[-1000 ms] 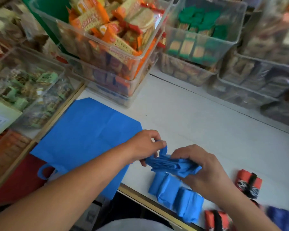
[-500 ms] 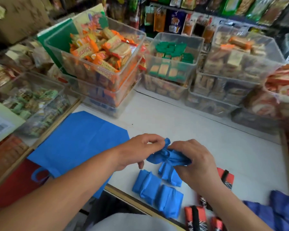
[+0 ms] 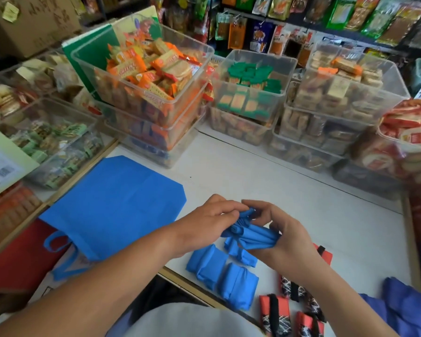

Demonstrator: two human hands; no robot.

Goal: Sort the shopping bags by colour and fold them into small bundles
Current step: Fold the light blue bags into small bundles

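Red bundles (image 3: pixel 275 314) with black bands lie nearest me, clustered at 5 o'clock on the white table (image 3: pixel 289 190). A loose purple-blue bag (image 3: pixel 408 310) is heaped at 4 o'clock, at the table's right end. Two folded blue bundles (image 3: pixel 212 266) lie side by side, touching, by the front edge at 6 o'clock. A third blue bundle (image 3: pixel 241 255) sits just behind them, partly under the right hand.

Both hands work at centre frame. I see the left hand (image 3: pixel 204 223) with fingers curled, pinching the upper end of the half-rolled blue bag (image 3: pixel 250 234). The right hand (image 3: pixel 287 242) curls round the roll from below, its forefinger and thumb close to the left fingertips at the top. The bag is held between the two hands.

At 9 o'clock a flat blue bag (image 3: pixel 112 205) lies spread, handles hanging past the front edge. From 11 to 2 o'clock, stacked clear bins (image 3: pixel 185 100) of wrapped biscuits line the table's far side. Hanging snack packets (image 3: pixel 260 37) show at 12 o'clock, farthest back.
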